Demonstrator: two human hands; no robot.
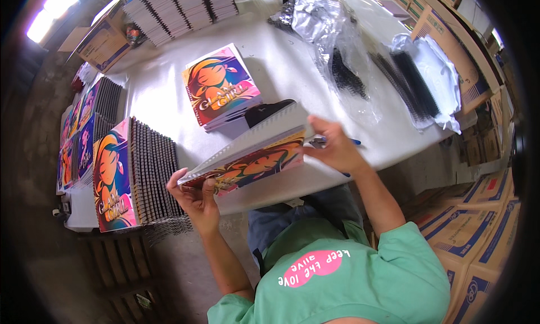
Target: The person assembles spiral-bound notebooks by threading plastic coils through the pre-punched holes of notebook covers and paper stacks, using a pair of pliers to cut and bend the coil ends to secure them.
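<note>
Both of my hands hold one notebook block [259, 169] tilted above the table's near edge. It has a colourful illustrated cover, and a row of punched holes runs along its upper edge; no coil shows in it. My left hand [198, 205] is closed on its left end, thumb on the cover side. At the right end, my right hand [336, 148] pinches the corner between thumb and fingers. A tool with blue handles [353, 141] lies partly hidden behind my right hand. Just beyond the block rests a stack of matching punched notebooks [222, 88].
A tall pile of spiral-bound notebooks [152, 172] stands at the left table edge, with more piles [90, 121] behind it. Bound stacks [180, 12] line the back. Black coils [413, 88] and clear plastic bags [323, 20] lie right. Cardboard boxes [467, 228] are stacked at right.
</note>
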